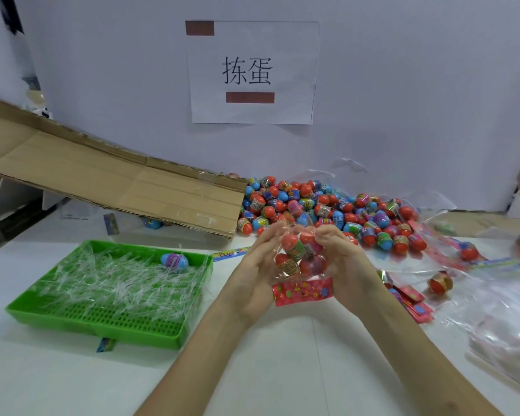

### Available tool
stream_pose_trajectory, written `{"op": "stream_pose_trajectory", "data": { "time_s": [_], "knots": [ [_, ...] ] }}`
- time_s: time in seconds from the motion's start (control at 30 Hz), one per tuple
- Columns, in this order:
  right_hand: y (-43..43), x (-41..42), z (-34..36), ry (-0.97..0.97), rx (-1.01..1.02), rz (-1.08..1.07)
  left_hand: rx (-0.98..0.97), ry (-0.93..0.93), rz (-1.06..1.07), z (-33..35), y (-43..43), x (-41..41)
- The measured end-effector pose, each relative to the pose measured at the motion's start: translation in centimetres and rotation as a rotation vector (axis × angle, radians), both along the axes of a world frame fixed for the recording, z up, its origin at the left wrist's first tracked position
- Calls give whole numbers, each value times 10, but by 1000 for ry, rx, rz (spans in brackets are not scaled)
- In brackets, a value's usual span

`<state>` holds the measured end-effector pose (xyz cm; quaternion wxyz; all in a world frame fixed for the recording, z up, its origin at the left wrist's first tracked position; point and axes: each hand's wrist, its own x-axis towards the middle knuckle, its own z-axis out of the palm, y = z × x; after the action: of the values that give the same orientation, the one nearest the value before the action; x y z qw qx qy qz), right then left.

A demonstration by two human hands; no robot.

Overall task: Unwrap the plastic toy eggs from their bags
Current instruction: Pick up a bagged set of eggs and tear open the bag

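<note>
Clear plastic bag of red toy eggs [299,256], red flowered card [302,291] at its near end, held up over the white table [282,355]. Left hand [257,268] and right hand [347,259] cupped on either side, fingers curled onto the film near the top. Behind, a heap of loose red and blue eggs [327,208]. To the left, a green plastic tray [102,328] of clear shreds with one blue egg [174,261].

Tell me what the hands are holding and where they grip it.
Both hold one clear bag of toy eggs: the left hand along its left side, the right hand on its right side. Its red label hangs lowest.
</note>
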<state>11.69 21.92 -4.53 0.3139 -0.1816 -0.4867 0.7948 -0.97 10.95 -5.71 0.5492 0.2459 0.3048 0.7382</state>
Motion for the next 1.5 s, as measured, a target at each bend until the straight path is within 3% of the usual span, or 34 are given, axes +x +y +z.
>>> {"op": "stream_pose_trajectory", "data": {
  "time_s": [0.4,0.63,0.97,1.2,1.33,1.5],
  "knots": [
    [2,2,-3,115,-38,92,50,30,-52,-1,-2,0],
    [1,1,-1,64,-72,-8,91,31,-97,-1,-3,-2],
    [0,4,3,116,-19,101,86,-18,-76,-1,-4,0],
    [11,9,5,12,199,139,28,-33,-83,2,-6,-1],
    [13,10,4,8,213,155,-36,92,-73,-3,-3,-1],
    [13,11,4,54,163,169,34,57,-132,-5,-4,-6]
  ]
}}
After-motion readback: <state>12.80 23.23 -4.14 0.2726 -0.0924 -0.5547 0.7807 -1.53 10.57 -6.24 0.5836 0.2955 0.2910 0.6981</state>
